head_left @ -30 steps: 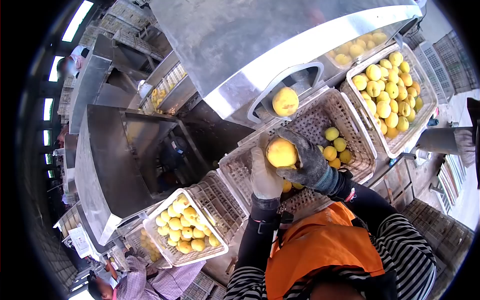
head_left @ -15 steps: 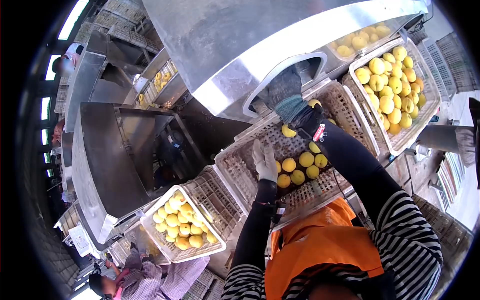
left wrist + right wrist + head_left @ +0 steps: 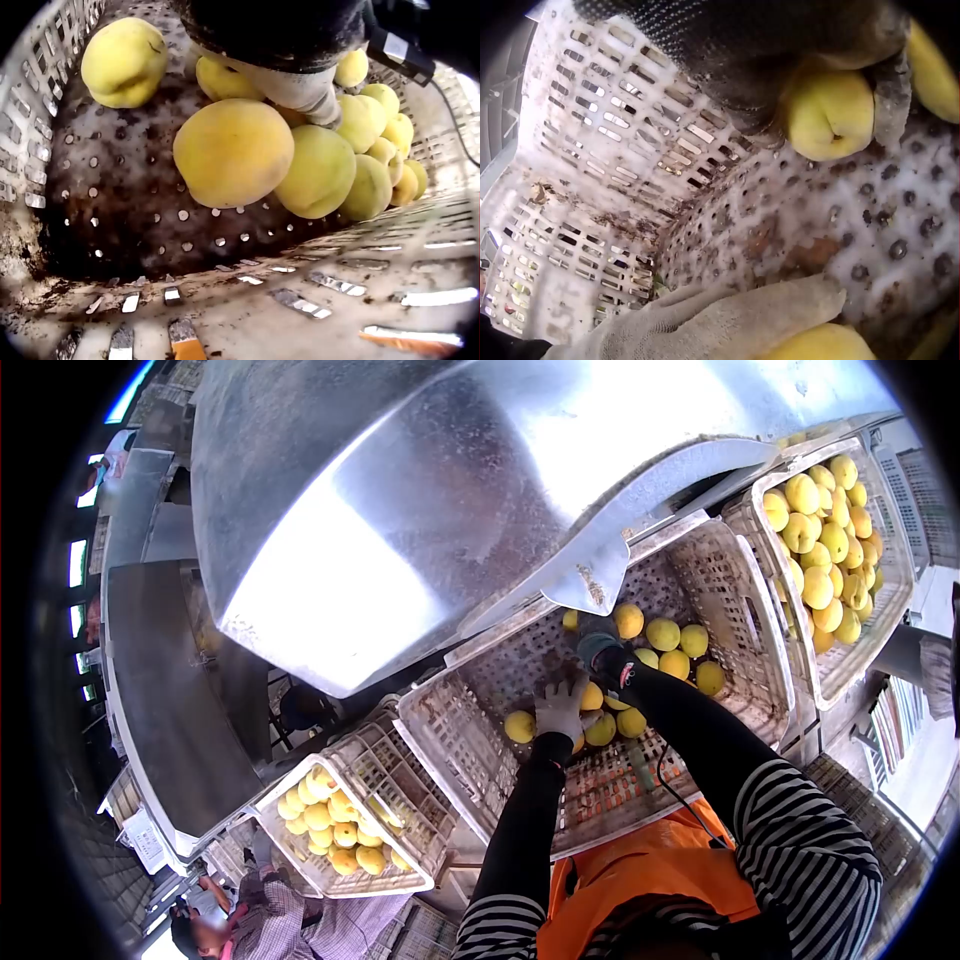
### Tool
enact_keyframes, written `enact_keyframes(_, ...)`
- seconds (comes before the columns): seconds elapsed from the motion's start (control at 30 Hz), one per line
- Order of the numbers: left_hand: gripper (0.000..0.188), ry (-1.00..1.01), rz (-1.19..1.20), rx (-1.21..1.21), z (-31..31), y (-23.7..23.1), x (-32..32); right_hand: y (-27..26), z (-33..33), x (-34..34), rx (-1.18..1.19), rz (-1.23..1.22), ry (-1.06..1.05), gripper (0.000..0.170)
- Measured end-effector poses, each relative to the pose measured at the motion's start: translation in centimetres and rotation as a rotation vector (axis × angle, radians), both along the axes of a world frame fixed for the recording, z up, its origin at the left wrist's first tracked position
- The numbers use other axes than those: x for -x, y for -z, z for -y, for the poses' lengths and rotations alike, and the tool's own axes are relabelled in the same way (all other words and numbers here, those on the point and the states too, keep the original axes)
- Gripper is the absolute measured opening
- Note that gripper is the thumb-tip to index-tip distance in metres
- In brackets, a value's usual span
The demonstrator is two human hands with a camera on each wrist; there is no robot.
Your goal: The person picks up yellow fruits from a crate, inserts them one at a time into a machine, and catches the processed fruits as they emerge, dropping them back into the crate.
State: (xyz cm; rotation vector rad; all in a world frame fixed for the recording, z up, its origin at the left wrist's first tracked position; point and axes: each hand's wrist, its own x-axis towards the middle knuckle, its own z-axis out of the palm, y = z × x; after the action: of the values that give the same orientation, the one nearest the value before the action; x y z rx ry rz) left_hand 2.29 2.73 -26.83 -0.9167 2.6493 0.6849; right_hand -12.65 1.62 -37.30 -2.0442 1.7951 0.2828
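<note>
Both gloved hands are down inside a white plastic crate (image 3: 690, 735) holding several yellow peaches (image 3: 663, 634). My right hand (image 3: 598, 638), in a dark glove, grips a yellow peach (image 3: 830, 120) low over the perforated crate floor, fingers on one side and thumb on the other. In the head view that hand is partly hidden below the metal machine's lip. To its left, my left hand (image 3: 560, 708), in a pale glove, reaches down among the peaches with its fingers extended. A peach (image 3: 821, 346) lies against these straight fingers in the right wrist view.
A large metal machine (image 3: 420, 510) overhangs the crate's far edge. One peach-filled crate (image 3: 800, 645) stands at right, another (image 3: 425, 880) tilts at lower left. Another person (image 3: 270, 920) is at bottom left. A thin cable (image 3: 670, 775) hangs by the right forearm.
The two hands held a large peach together, then separated. The right hand reached into the machine's opening and has come down into the crate; the left has lowered among the peaches. The view has shifted.
</note>
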Motion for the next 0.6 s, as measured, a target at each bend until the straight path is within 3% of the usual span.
enact_keyframes(0.07, 0.075, -0.023, -0.088, -0.073, -0.2, 0.5, 0.1, 0.6, -2.2, 0.8, -0.003, -0.062, -0.09, 0.017)
enact_keyframes(0.1, 0.075, -0.018, -0.093, -0.082, -0.4, 1.9, -0.8, -4.0, -2.4, 2.0, 0.007, -0.131, -0.187, 0.017)
enact_keyframes(0.13, 0.072, -0.276, -0.268, -0.318, -0.7, 4.6, -2.1, -15.6, -0.2, 3.7, -0.102, 0.277, 0.442, 0.025)
enact_keyframes(0.17, 0.07, -0.532, -0.443, -0.55, -0.8, 5.7, -2.7, -17.1, -0.2, 3.9, -0.093, 0.363, 0.725, 0.051)
enact_keyframes(0.2, 0.069, -0.512, -0.832, -0.559, -1.2, 4.1, -2.0, -19.7, -1.5, 4.0, 0.26, 0.493, 0.709, 0.062)
enact_keyframes(0.23, 0.069, -0.5, -0.838, -0.56, -0.7, -0.5, -1.2, -22.7, -3.3, 3.6, 0.617, 0.612, 0.676, 0.073)
enact_keyframes(0.3, 0.069, -0.931, -1.021, -1.526, 1.1, -12.7, 0.6, -27.4, -4.9, 2.3, 0.739, 0.879, 0.623, 0.091)
enact_keyframes(0.37, 0.07, -0.786, -1.11, -1.369, 1.6, -16.5, 1.1, -33.4, -4.7, 1.1, 0.838, 1.067, 0.85, 0.09)
enact_keyframes(0.4, 0.071, -0.662, -1.187, -1.216, 2.0, -18.2, 1.6, -36.7, -4.5, 1.9, 0.899, 0.943, 0.753, 0.087)
enact_keyframes(0.47, 0.074, -0.676, -1.292, -1.201, 2.6, -25.6, 3.6, -40.1, -2.9, 3.0, 0.965, 0.817, 0.718, 0.085)
enact_keyframes(0.5, 0.077, -0.724, -1.382, -1.187, 2.8, -27.9, 4.0, -40.9, -2.1, 3.4, 0.997, 0.704, 0.693, 0.083)
enact_keyframes(0.53, 0.079, -0.782, -1.35, -1.185, 3.2, -27.9, 3.7, -40.2, -1.3, 3.7, 1.136, 0.363, 0.522, 0.083)
enact_keyframes(0.57, 0.079, -0.774, -1.358, -1.174, 3.5, -27.4, 3.4, -39.8, -0.3, 4.2, 1.124, 0.162, 0.436, 0.084)
enact_keyframes(0.6, 0.077, -0.821, -1.301, -1.149, 3.7, -26.5, 3.0, -36.2, 1.6, 4.3, 1.182, 0.22, 0.529, 0.084)
